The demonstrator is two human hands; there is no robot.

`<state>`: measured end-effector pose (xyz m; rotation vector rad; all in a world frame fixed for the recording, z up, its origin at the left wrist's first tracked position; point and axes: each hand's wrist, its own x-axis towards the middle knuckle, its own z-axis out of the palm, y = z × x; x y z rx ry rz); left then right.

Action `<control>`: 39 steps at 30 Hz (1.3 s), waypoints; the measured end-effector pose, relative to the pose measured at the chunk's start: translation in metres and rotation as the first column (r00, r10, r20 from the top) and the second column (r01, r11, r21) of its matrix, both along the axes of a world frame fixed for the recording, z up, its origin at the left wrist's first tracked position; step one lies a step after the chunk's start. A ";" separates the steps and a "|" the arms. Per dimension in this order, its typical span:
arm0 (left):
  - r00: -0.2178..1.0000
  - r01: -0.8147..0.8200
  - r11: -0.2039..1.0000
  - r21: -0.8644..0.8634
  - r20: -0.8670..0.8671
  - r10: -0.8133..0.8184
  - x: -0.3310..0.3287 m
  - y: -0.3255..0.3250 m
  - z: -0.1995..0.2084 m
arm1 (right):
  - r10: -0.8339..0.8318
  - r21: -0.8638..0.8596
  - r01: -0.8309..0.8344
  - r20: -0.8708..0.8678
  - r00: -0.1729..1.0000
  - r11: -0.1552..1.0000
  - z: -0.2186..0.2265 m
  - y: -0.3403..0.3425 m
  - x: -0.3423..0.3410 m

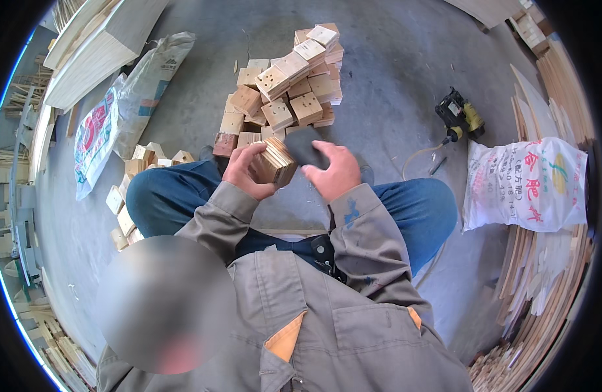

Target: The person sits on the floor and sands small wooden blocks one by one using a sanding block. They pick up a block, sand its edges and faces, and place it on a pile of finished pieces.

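**A:** ok so what was each of the hands up to here?

**B:** Left hand [243,175] was curled around a wooden block [279,159] with stripy, layered edges. Couldn't tell if it was one chunk or a few slabs stacked. Right hand [338,171] had a dark grey pad [303,145] pinched by its right side. Both were up in front of the lap, between the knees, with the big block pile [306,108] on the floor just beyond.

**A:** was the pad actually on the wood?

**B:** Right up against it from that angle, but I couldn't swear they touched. Looked like a sanding pad to me, tbh.

**A:** if so, any tips?

**B:** Imo the pad needed to sit flat on the face, with light, even strokes running along the layers so they didn't splinter. Tipping it would've rounded the corners. The left fingertips were best kept back from the edge being rubbed, and that hand should've done the turning, one face at a time. If it was loose slabs, a firmer squeeze would've helped.

**A:** and the power tool [469,119]?

**B:** Lying on the floor off to the right, well apart from both hands.
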<state>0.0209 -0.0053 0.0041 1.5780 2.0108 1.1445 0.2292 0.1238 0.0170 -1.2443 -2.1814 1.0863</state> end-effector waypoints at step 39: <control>-0.069 -0.276 0.838 -0.471 0.879 0.472 -0.025 0.018 -0.014 | -0.109 0.241 0.146 -0.157 0.982 0.960 -0.006 0.006 0.008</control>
